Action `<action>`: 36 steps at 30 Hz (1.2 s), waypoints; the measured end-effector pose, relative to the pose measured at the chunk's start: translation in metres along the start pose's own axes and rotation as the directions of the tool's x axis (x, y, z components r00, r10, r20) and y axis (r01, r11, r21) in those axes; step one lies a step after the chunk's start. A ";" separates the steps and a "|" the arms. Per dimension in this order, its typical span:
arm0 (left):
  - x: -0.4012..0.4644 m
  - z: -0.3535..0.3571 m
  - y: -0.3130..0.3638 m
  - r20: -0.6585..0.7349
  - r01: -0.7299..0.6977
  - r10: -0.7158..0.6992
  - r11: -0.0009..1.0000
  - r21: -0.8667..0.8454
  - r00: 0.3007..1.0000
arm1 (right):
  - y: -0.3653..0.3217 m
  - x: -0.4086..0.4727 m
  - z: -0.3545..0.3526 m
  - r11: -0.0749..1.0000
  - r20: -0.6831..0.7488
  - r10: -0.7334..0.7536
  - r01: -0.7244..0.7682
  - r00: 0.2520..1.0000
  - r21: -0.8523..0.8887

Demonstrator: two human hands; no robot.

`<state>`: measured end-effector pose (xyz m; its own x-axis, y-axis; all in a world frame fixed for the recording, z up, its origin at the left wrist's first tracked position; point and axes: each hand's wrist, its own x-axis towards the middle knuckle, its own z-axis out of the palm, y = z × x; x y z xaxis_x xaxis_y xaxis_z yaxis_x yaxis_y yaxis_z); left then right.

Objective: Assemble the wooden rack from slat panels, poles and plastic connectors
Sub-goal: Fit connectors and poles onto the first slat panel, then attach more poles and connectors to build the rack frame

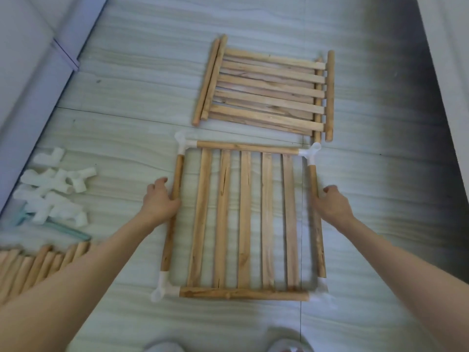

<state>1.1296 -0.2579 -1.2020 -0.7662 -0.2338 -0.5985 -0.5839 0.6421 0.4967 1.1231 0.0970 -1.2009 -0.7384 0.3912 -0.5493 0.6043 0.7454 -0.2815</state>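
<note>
Connectors (54,185) left of framed panel (243,222)

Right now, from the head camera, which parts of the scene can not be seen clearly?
- Near-right corner connector of the frame, head view: blurred, so whether the right pole is seated in it is unclear.
- Loose poles: cut off by the left edge and partly covered by the left forearm, so no count.
- Pile of white connectors: blurred, shapes merge.
- Stacked slat panels: the lower panel is mostly covered by the upper.
</note>
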 end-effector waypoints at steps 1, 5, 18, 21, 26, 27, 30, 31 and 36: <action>0.007 -0.004 0.008 -0.034 -0.058 0.060 0.997 0.055 0.998 | -0.008 0.010 -0.005 0.999 -0.034 -0.033 0.033 0.999 0.018; 0.040 -0.011 0.039 -0.138 -0.225 0.254 0.954 0.198 0.957 | -0.039 0.047 -0.015 0.982 -0.183 -0.166 0.179 0.969 0.058; 0.077 0.028 0.043 -0.300 -0.359 0.372 0.928 0.100 0.878 | -0.037 0.073 -0.001 0.943 -0.292 -0.166 0.238 0.942 0.233; 0.076 0.023 0.045 -0.222 -0.336 0.362 0.930 0.148 0.905 | -0.037 0.073 0.000 0.959 -0.262 -0.185 0.232 0.947 0.163; 0.055 0.012 0.038 -0.077 -0.347 0.372 0.910 0.227 0.925 | -0.021 0.046 0.005 0.971 -0.212 -0.201 0.223 0.956 0.083; 0.043 0.013 0.028 -0.045 -0.348 0.372 0.899 0.264 0.927 | -0.015 0.030 0.005 0.960 -0.209 -0.239 0.262 0.948 0.093; -0.005 0.017 -0.013 0.090 -0.345 0.338 0.849 0.399 0.937 | 0.011 -0.027 0.013 0.919 -0.112 -0.394 0.395 0.912 -0.020; -0.023 0.018 -0.027 0.135 -0.335 0.308 0.830 0.445 0.942 | 0.023 -0.045 0.019 0.908 -0.051 -0.417 0.413 0.907 -0.076; -0.092 0.036 -0.061 0.203 -0.196 0.103 0.835 0.514 0.974 | 0.063 -0.093 0.054 0.844 0.161 -0.430 0.458 0.889 -0.277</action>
<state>1.2454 -0.2486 -1.1999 -0.7521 -0.0134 -0.6589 -0.2000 0.9573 0.2087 1.2464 0.0785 -1.2101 -0.8676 -0.0594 -0.4937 0.0887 0.9584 -0.2712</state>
